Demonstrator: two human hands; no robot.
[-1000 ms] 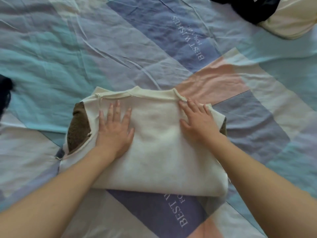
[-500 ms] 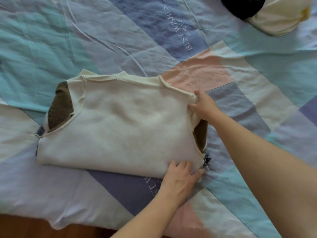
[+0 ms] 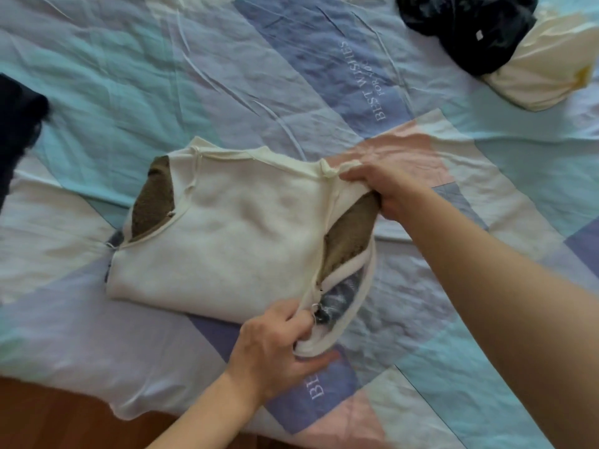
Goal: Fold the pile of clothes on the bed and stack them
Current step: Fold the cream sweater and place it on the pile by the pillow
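Since half a second ago both hands have closed on the right-hand end of the folded cream sweater (image 3: pixel 240 241) and raised it off the bedsheet (image 3: pixel 97 92) — the left hand (image 3: pixel 278 345) grips the near corner, the right hand (image 3: pixel 385 186) the far one. The lifted end gapes, showing brown fabric and a bluish patch inside. The sweater's long axis runs left to right. A dark garment (image 3: pixel 466 30) and a cream one (image 3: pixel 541 76) lie far right.

A dark navy garment (image 3: pixel 17 124) runs off the left edge. The far black crumpled cloth (image 3: pixel 466 27) is cropped at the top, covering part of the cream bundle (image 3: pixel 541 76).
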